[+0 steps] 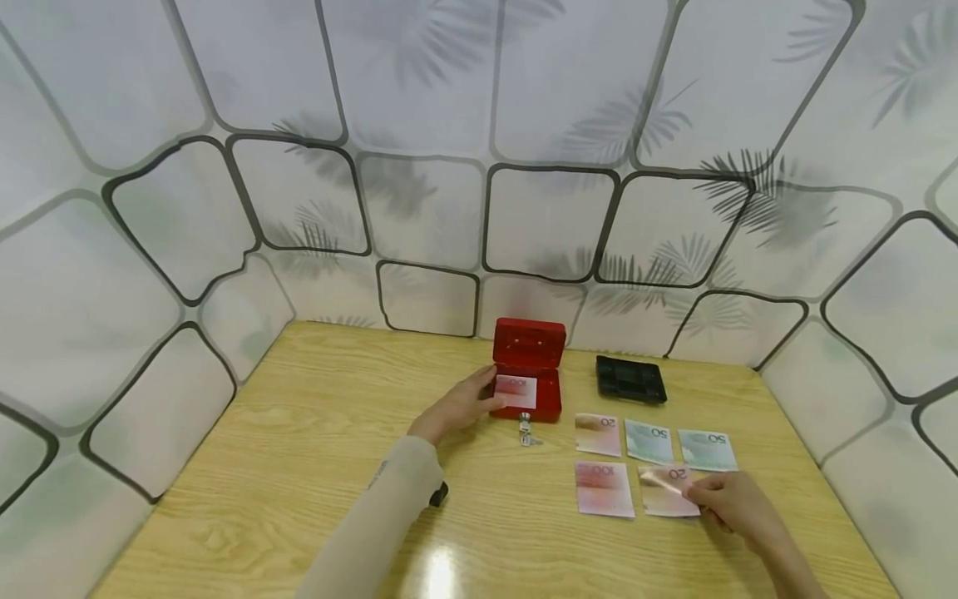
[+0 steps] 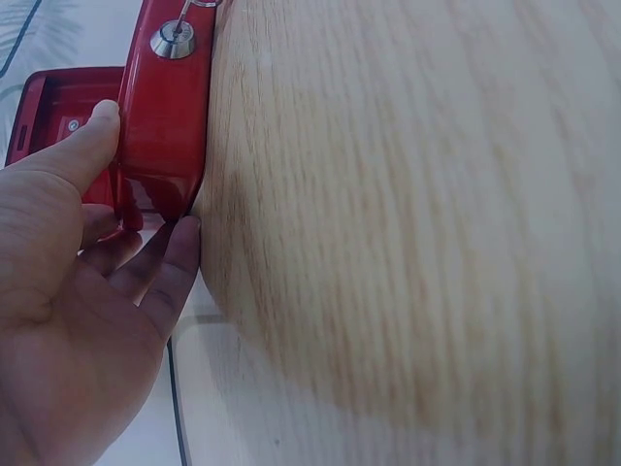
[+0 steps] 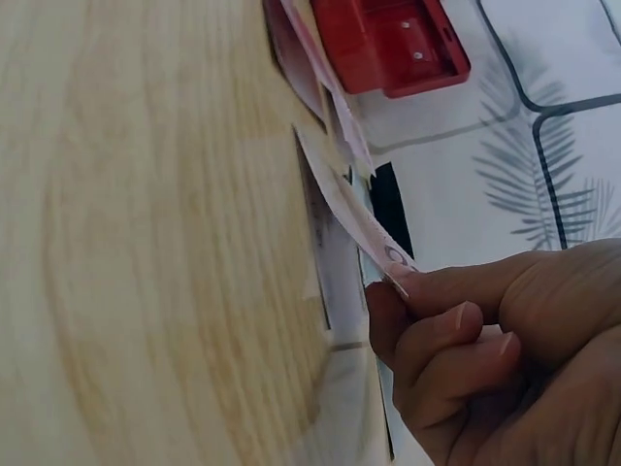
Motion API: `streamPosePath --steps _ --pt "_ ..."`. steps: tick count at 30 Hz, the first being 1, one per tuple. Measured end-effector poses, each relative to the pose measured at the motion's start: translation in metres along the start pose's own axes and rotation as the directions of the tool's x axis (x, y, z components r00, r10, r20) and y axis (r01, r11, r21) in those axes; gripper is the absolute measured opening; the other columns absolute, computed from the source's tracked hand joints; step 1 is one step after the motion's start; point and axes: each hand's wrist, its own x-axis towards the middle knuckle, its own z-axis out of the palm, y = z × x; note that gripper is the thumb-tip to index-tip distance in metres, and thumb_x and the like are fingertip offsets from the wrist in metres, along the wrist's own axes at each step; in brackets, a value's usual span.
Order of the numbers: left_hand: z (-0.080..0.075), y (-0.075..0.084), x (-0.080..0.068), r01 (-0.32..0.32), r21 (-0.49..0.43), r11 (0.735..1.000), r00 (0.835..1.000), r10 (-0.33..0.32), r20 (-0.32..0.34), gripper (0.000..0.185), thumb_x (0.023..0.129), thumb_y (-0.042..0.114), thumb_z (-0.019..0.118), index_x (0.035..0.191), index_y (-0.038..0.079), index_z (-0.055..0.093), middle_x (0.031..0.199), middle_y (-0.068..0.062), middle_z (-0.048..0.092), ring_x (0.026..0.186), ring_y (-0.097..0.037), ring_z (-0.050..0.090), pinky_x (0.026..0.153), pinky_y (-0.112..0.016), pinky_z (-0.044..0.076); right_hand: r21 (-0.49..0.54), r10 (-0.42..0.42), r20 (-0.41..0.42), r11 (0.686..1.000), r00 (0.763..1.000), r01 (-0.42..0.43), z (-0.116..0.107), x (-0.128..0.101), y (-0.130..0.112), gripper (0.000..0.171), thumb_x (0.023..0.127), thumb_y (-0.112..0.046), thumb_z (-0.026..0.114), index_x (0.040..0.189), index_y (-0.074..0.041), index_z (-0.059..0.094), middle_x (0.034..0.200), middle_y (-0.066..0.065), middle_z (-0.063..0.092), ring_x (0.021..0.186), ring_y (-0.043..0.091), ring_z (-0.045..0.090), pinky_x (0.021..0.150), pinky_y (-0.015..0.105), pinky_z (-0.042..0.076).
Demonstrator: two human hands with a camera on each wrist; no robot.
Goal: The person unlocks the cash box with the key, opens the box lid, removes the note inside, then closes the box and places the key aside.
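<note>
A red cash box (image 1: 549, 401) stands with its lid raised toward the back. One pink 100 banknote (image 1: 516, 391) lies inside it. My left hand (image 1: 460, 406) holds the box's left side, thumb at the rim and fingertips low against the outer wall, as the left wrist view shows. Keys (image 1: 526, 436) hang from the lock (image 2: 173, 40) on the front. Farther right, my right hand (image 1: 737, 503) pinches the right end of a 20 banknote (image 1: 664, 491) between thumb and forefinger. In the right wrist view that note (image 3: 349, 209) is bent and tilted, its pinched end raised.
Another 20 note (image 1: 597, 434), two green 50 notes (image 1: 648, 441) (image 1: 707, 450) and a 100 note (image 1: 604, 489) lie right of the box. Behind them sits a black compartment tray (image 1: 631, 379). Patterned cloth walls (image 1: 427, 208) enclose the wooden table (image 1: 314, 416).
</note>
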Motion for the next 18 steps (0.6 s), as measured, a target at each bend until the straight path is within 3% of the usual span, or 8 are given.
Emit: streamPosePath --steps 5,10,18 --pt "0.001 0.0 0.001 -0.003 0.0 1.0 1.0 0.003 0.002 0.074 0.105 0.035 0.062 0.165 0.011 0.025 0.171 -0.007 0.02 0.157 -0.029 0.018 0.125 -0.048 0.02 -0.139 0.002 -0.086 0.99 0.996 -0.014 0.007 0.005 0.004 0.017 0.09 -0.014 0.075 0.088 0.003 0.077 0.052 -0.003 0.05 0.05 0.011 0.046 0.047 0.022 0.035" --pt "0.001 0.0 0.001 -0.002 0.0 1.0 1.0 0.002 0.004 0.074 0.105 0.035 0.062 0.165 0.012 0.025 0.171 -0.008 0.02 0.157 -0.029 0.017 0.125 -0.048 0.019 -0.233 0.0 -0.123 0.972 0.992 -0.029 0.012 0.006 0.003 0.023 0.089 -0.019 0.077 0.091 0.004 0.078 0.063 -0.004 0.057 0.06 0.016 0.051 0.054 0.028 0.04" --pt "0.001 0.0 0.001 0.01 -0.005 1.0 1.0 -0.01 0.001 0.075 0.104 0.036 0.062 0.165 0.013 0.025 0.171 -0.006 0.021 0.157 -0.028 0.018 0.125 -0.049 0.021 -0.249 0.018 -0.139 0.967 0.99 -0.053 0.016 0.002 -0.003 0.024 0.09 -0.019 0.078 0.092 0.005 0.077 0.075 0.002 0.067 0.068 0.018 0.054 0.059 0.03 0.043"
